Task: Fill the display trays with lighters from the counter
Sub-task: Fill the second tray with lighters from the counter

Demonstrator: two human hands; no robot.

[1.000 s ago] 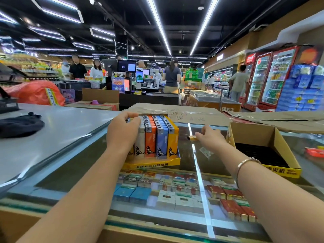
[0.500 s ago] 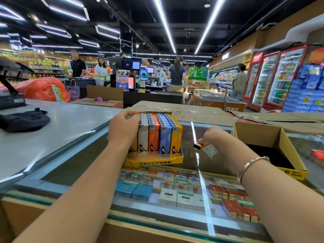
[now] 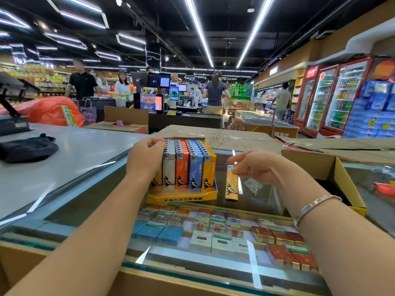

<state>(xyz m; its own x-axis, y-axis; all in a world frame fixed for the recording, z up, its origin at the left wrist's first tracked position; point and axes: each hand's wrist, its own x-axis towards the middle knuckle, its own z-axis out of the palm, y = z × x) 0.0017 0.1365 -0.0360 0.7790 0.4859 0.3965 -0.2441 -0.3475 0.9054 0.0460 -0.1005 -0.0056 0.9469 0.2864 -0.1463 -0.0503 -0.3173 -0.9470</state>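
A yellow display tray [image 3: 181, 198] stands on the glass counter, packed with upright lighters [image 3: 189, 165] in white, orange, blue and yellow rows. My left hand [image 3: 145, 160] grips the tray's left side, its fingers curled over the top of the leftmost lighters. My right hand [image 3: 254, 166] pinches the top of a single yellow lighter [image 3: 232, 186], which hangs upright just right of the tray, above the glass.
An open cardboard box [image 3: 342, 178] with a dark inside sits at the right. Flattened cardboard [image 3: 235, 138] lies behind the tray. Cigarette packs [image 3: 213, 227] fill the case under the glass. A dark cloth [image 3: 27, 147] lies on the grey counter to the left. People stand at the checkouts behind.
My right hand lifted a yellow lighter off the glass, drew it nearer and turned it upright beside the tray. My left hand stayed on the tray.
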